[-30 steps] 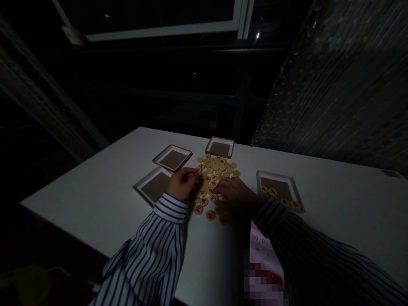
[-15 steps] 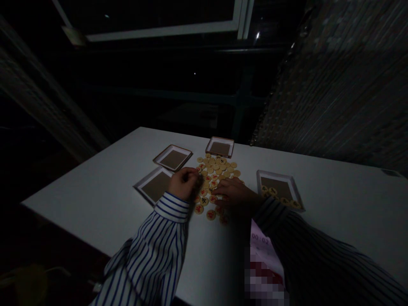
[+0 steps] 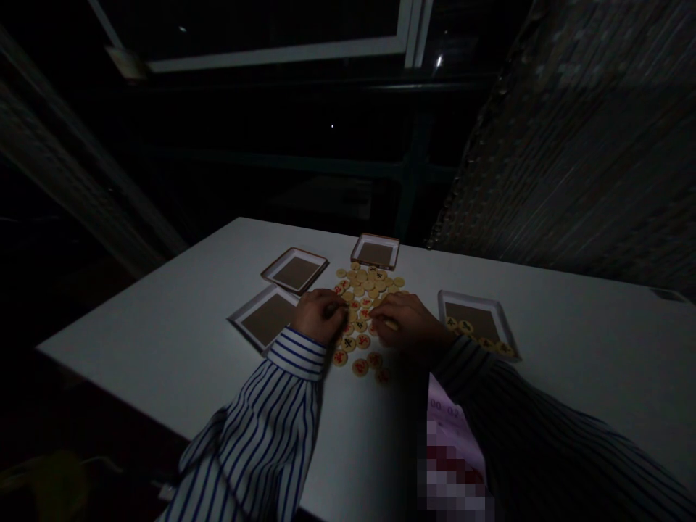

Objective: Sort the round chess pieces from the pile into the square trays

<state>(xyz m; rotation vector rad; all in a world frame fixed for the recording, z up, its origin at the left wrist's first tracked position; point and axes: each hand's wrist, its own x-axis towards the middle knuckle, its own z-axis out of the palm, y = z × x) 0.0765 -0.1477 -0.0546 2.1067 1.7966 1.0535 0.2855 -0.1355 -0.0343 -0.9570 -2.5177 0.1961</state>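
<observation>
at right, a white-walled square tray (image 3: 478, 317) holds several black-marked round tan discs (image 3: 465, 327); many more loose discs (image 3: 362, 341) lie to its left. the right hand (image 3: 410, 320) pinches one tan disc (image 3: 391, 324); the left hand (image 3: 320, 316) curls, contents unclear.

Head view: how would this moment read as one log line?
left hand: curled beside round pieces | right hand: piece in grip | right tray: black-marked pieces inside
</observation>
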